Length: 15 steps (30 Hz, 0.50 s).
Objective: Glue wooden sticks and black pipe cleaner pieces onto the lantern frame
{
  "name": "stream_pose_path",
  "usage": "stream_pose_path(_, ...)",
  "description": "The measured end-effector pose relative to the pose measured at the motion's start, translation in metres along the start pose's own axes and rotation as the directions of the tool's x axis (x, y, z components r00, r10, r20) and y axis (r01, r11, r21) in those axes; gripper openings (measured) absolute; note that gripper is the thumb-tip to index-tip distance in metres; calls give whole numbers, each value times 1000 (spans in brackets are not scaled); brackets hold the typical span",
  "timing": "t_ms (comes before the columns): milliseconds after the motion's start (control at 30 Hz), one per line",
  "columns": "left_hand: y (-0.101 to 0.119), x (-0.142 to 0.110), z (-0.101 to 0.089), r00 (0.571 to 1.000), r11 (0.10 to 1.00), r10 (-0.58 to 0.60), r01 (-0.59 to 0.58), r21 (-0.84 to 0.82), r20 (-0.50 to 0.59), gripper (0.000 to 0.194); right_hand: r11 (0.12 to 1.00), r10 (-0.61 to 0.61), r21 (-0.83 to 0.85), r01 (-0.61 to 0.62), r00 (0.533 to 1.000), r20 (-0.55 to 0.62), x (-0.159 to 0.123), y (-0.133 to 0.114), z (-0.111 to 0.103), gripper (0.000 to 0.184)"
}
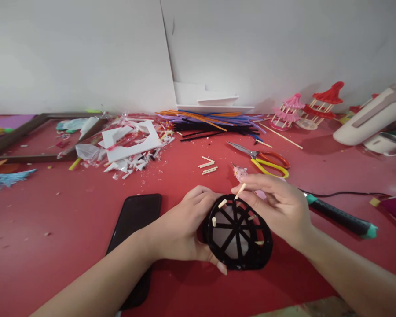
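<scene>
My left hand (pixel 193 224) is wrapped round the left side of a black round frame (pixel 236 226) with spokes like a wheel, tilted toward me. Short pale wooden sticks stand out of its upper left rim, among them one wooden peg (pixel 214 222). Between thumb and fingertips, my right hand (pixel 277 207) pinches another short wooden stick (pixel 240 191), its lower end at the top of the rim. Whether that end is fixed to the rim I cannot tell. Several loose short sticks (pixel 208 165) lie on the red table beyond the frame.
Scissors (pixel 259 159) with red and yellow handles lie behind my right hand. A black phone (pixel 138 220) is by my left forearm, a black-and-green tool (pixel 341 215) at right. Behind are pipe cleaners (pixel 214 121), scraps (pixel 132 147), small pagoda models (pixel 321 105) and a bottle (pixel 371 114).
</scene>
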<state>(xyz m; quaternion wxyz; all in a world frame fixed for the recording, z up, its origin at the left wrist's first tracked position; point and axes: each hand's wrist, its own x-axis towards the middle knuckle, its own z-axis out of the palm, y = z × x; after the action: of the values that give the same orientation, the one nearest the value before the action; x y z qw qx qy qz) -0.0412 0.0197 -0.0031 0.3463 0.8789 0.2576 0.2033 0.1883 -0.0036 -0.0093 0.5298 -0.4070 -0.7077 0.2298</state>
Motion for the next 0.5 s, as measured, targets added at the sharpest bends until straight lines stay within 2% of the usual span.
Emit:
stream_pose_path(233,-2,-1,1,1000,1000,29,-29,6,-10,92,987,-85,-139,85,996,2,7,-10,1,16)
stream_pose_path(500,-3,1,1,998,998,56,-56,-1,-11,89,978,-142,-151,141,990,5,7,-11,1,15)
